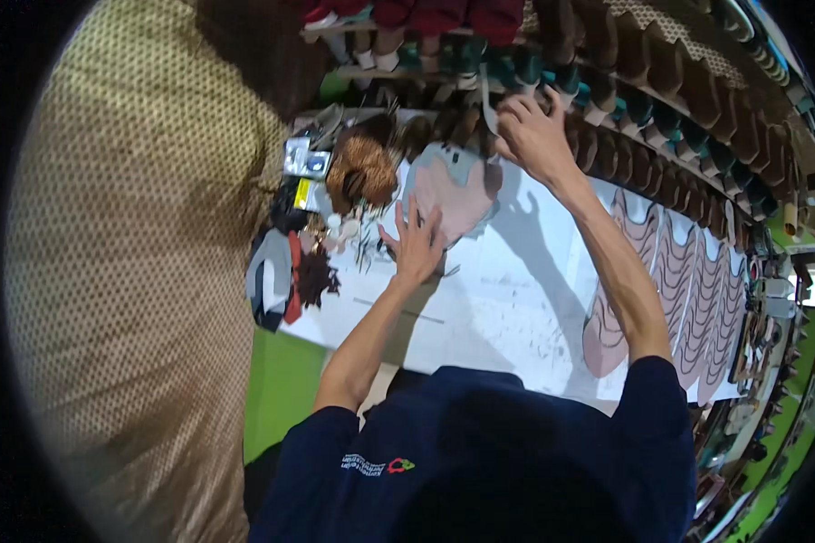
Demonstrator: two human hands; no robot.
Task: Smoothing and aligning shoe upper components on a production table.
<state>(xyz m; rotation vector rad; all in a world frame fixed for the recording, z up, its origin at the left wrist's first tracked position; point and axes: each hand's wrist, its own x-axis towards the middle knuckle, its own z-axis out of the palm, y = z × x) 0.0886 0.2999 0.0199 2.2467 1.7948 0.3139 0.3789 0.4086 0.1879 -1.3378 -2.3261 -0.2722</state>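
My left hand lies with fingers spread at the near left edge of a flat pink piece on the white table. A grey piece with a small dark mark shows at the pink one's far end. Raised beyond them to the right, my right hand has its fingers bent and one finger lifted. Its fingertips appear closed on the lower end of a thin, pale curved strip, whose exact kind I cannot make out. The hand casts a shadow on the table.
Racks of brown, green and red shoes or shoe forms stand along the far side. Several pink pieces with wavy dark lines lie at right. A brown bundle, small packages and scraps crowd the left. Patterned cloth hangs leftmost.
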